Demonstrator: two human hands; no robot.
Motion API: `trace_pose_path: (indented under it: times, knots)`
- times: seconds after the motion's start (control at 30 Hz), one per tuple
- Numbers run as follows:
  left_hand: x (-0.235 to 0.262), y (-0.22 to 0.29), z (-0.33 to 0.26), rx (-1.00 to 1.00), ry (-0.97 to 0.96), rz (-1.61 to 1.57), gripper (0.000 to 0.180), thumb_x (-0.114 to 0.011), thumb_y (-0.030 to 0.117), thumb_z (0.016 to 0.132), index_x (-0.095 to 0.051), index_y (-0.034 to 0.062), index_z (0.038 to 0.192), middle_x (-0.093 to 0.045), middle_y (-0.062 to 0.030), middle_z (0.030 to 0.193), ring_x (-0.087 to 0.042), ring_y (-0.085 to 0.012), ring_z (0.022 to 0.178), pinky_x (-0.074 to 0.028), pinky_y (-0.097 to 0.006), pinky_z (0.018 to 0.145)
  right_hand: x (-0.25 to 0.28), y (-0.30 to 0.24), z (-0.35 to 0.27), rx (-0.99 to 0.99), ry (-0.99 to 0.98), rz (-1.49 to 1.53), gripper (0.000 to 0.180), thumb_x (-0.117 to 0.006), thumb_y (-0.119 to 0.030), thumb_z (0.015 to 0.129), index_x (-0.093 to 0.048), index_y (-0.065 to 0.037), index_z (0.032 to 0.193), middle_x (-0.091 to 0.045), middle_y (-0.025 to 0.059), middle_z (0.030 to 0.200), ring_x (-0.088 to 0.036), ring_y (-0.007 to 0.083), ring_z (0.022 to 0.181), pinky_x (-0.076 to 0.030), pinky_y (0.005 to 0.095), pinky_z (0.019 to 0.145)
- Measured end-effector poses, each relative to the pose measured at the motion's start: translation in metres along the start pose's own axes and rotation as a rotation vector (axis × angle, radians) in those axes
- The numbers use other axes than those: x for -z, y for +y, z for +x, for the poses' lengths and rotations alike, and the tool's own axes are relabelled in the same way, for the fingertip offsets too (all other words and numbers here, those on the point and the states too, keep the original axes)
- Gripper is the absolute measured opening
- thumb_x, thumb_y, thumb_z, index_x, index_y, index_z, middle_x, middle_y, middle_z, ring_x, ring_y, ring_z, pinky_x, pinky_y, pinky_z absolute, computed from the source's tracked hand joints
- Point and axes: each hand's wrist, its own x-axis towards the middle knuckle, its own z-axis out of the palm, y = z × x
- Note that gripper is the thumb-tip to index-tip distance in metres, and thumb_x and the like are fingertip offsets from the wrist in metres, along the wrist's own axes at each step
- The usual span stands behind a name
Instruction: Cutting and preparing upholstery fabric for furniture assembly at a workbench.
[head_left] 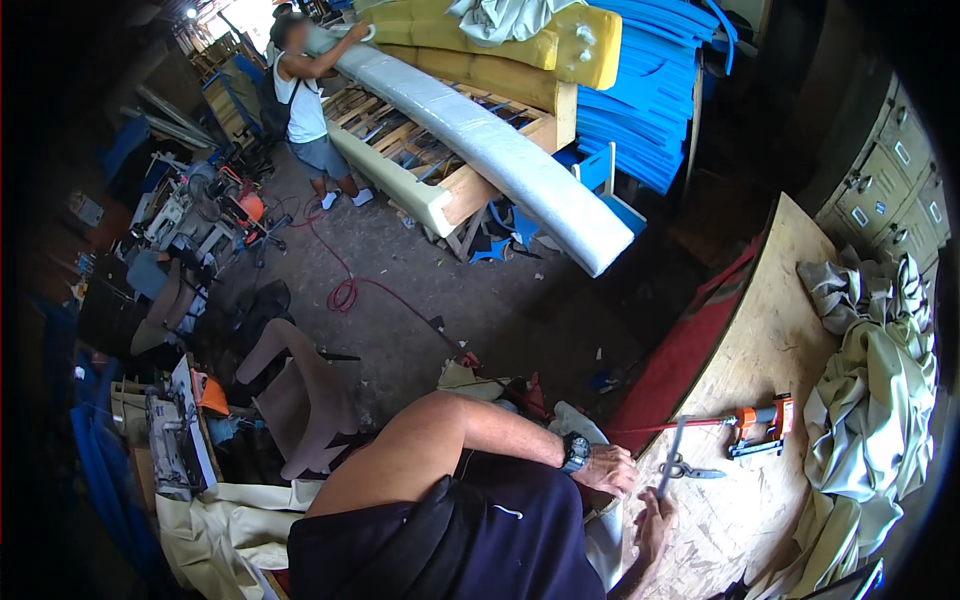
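My left hand (608, 471), with a dark watch on its wrist, is closed at the near edge of the wooden board tabletop (735, 380). Whatever its fingers hold, if anything, is too small to make out. Close beside it, my right hand (655, 522) is wrapped round a long, thin grey blade-like tool (674, 455), which points up and away and is slightly blurred. Behind that tool, a pair of scissors (695, 470) lies on the board. Farther along rests an orange and black staple gun (765, 427), joined to a red air hose (665, 427).
Cream fabric (865, 400) lies heaped along the board's right side, before metal lockers (890, 180). Across the floor, another person (305, 100) handles a long wrapped cushion (480, 135) over a wooden sofa frame (470, 190). Blue foam sheets (640, 90) are stacked behind.
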Motion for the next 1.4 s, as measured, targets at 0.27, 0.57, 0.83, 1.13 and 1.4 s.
trace_pose_path:
  times: [0.27, 0.57, 0.83, 1.13, 1.4]
  knots:
    - [0.000, 0.010, -0.001, 0.046, 0.010, 0.016, 0.025, -0.068, 0.032, 0.097, -0.070, 0.0081, 0.104, -0.066, -0.0102, 0.097, -0.070, -0.0311, 0.095, -0.055, -0.047, 0.082, -0.003, 0.050, 0.013, 0.009, -0.339, 0.259, 0.018, -0.075, -0.014, 0.098, -0.074, -0.002, 0.111, -0.061, -0.0053, 0.067, -0.048, 0.0040, 0.049, -0.035, 0.0227, 0.045]
    - [0.010, 0.025, 0.005, 0.313, -0.063, -0.189, 0.025, -0.068, 0.023, 0.096, -0.061, -0.0006, 0.093, -0.068, -0.0185, 0.083, -0.071, -0.0409, 0.080, -0.055, -0.051, 0.071, -0.004, 0.015, 0.002, 0.129, -0.256, 0.162, 0.012, -0.075, -0.003, 0.092, -0.074, -0.002, 0.104, -0.065, -0.0038, 0.074, -0.052, 0.0044, 0.057, -0.039, 0.0232, 0.052]
    - [0.000, 0.010, 0.002, 0.241, -0.085, -0.049, 0.023, -0.067, 0.027, 0.097, -0.064, 0.0038, 0.093, -0.067, -0.0149, 0.086, -0.071, -0.0373, 0.081, -0.056, -0.050, 0.071, -0.009, 0.023, 0.001, 0.181, -0.147, 0.119, 0.017, -0.080, -0.007, 0.092, -0.073, 0.000, 0.106, -0.069, 0.0004, 0.081, -0.058, 0.0081, 0.063, -0.046, 0.0256, 0.057]
    - [-0.007, 0.007, 0.004, 0.184, -0.106, 0.064, 0.022, -0.067, 0.033, 0.095, -0.069, 0.0122, 0.089, -0.064, -0.0052, 0.092, -0.065, -0.0266, 0.090, -0.048, -0.045, 0.079, -0.004, 0.013, 0.000, 0.193, -0.129, -0.013, 0.031, -0.077, -0.013, 0.095, -0.069, 0.002, 0.120, -0.066, 0.0014, 0.088, -0.055, 0.0085, 0.063, -0.045, 0.0252, 0.056]
    - [-0.001, 0.008, 0.007, 0.242, -0.135, 0.060, 0.023, -0.068, 0.033, 0.095, -0.070, 0.0101, 0.089, -0.067, -0.0072, 0.092, -0.068, -0.0300, 0.091, -0.051, -0.047, 0.079, 0.001, -0.006, 0.000, 0.262, 0.111, 0.127, 0.030, -0.065, -0.024, 0.108, -0.066, -0.001, 0.126, -0.060, -0.0007, 0.083, -0.048, 0.0049, 0.061, -0.039, 0.0228, 0.053]
